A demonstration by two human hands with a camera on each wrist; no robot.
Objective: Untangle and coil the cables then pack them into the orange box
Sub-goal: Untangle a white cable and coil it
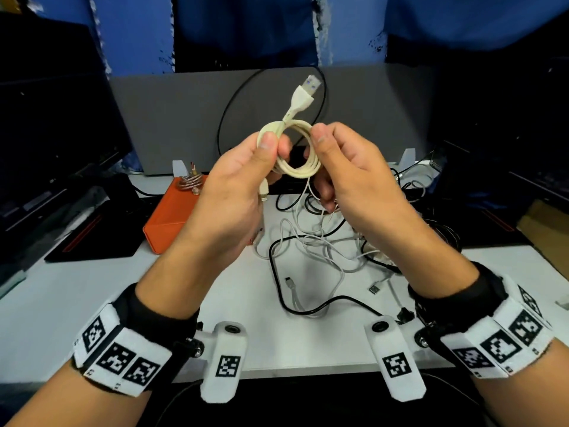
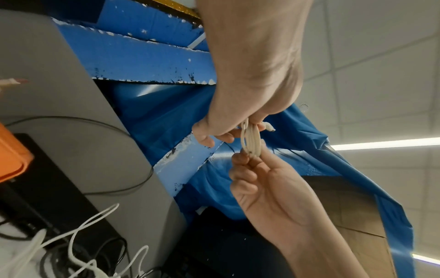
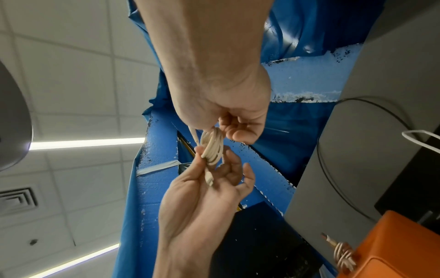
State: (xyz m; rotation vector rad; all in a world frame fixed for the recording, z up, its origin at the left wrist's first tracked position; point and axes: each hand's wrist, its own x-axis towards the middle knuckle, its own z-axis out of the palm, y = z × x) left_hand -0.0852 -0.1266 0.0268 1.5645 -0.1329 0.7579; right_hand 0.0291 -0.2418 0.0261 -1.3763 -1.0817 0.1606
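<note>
Cream cable [image 1: 292, 149] coiled in a small loop, pinched on its left side by the left hand [image 1: 243, 180] and on its right by the right hand [image 1: 345, 171], raised above the table [image 1: 92, 303], tangled cables [image 1: 323, 251] lying below, orange box [image 1: 172, 217] behind the left hand

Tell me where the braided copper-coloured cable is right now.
In the head view, the braided copper-coloured cable sits coiled at the far end of the orange box, left of the left hand.

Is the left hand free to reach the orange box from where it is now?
Probably not yet: the left hand pinches the cream cable coil together with the right hand. The orange box sits just beneath it, nothing between.
</note>
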